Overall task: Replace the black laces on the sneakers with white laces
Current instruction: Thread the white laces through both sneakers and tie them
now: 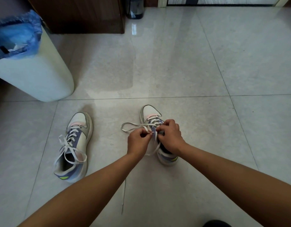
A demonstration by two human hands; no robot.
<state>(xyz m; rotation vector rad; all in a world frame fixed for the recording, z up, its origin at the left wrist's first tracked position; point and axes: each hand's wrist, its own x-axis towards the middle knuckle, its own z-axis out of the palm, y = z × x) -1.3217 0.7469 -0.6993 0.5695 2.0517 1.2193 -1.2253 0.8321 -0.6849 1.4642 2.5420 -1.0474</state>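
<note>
Two white, purple and pink sneakers stand on the tiled floor. The left sneaker (pixel 75 145) carries a white lace tied in a loose bow. Over the right sneaker (pixel 152 115) my left hand (pixel 138 141) pinches a white lace (pixel 133 126) that loops out to the left. My right hand (pixel 170 136) is curled over the shoe's tongue and pinches the other part of the same lace. Another stretch of this lace trails down the floor between my forearms. The right sneaker's middle is hidden under my hands.
A white bin (pixel 34 76) with a blue liner stands at the left. A dark wooden cabinet (pixel 79 15) and a dark water jug (pixel 135 9) are at the back. A dark object (pixel 217 224) shows at the bottom edge.
</note>
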